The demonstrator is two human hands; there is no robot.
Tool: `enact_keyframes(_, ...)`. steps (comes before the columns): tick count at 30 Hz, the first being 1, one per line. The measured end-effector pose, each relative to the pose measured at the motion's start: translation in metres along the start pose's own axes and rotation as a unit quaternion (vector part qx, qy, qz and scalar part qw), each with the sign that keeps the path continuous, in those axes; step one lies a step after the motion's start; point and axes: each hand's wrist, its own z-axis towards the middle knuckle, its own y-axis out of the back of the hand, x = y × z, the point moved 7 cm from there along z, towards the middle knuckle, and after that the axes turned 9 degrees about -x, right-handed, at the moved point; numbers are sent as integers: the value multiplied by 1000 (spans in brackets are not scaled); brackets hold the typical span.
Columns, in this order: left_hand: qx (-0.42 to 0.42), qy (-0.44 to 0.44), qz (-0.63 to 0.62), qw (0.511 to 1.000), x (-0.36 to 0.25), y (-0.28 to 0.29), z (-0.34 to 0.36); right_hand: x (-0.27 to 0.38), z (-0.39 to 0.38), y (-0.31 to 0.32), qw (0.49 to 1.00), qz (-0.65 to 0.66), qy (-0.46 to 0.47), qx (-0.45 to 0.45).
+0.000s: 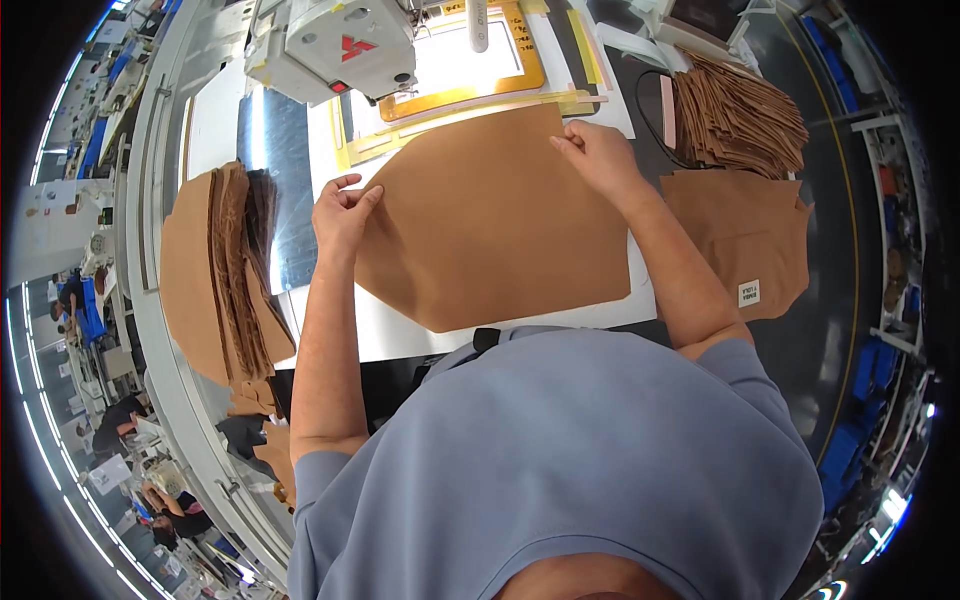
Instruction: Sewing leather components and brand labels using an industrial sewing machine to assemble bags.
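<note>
A large brown fabric panel is spread over the white work surface in front of me, its left side curved and its right side straighter. My left hand pinches the panel's upper left edge between thumb and index finger, the other fingers curled. At the upper right corner my right hand grips the same panel with thumb and fingertips. The far edge of the panel lies against a yellow-edged clear template. A soft shadow falls on the panel beside my left hand.
The white sewing machine head overhangs the far side, beside an orange-yellow frame. Stacked brown panels stand at the left. A thick brown pile sits at the far right, with a labelled, pocketed brown piece nearer. Other people work far left.
</note>
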Motion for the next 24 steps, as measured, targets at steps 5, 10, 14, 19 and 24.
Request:
enact_keyframes(5, 25, -18, -37, 999, -25, -28, 23, -6, 23, -1, 998, -58, 11, -39)
enact_keyframes(10, 9, 8, -16, 1000, -12, -33, 47, -5, 38, -3, 992, -103, 24, -67)
enact_keyframes(14, 38, -12, -130, 991, -14, -35, 48, -8, 45, -8, 993, -75, 35, -80)
enact_keyframes(19, -20, 0, -86, 996, 8, -27, 51, 6, 51, -10, 992, -56, 55, -103)
enact_keyframes(24, -68, -66, 61, 994, -11, -26, 72, 5, 67, -15, 989, -84, 64, -107)
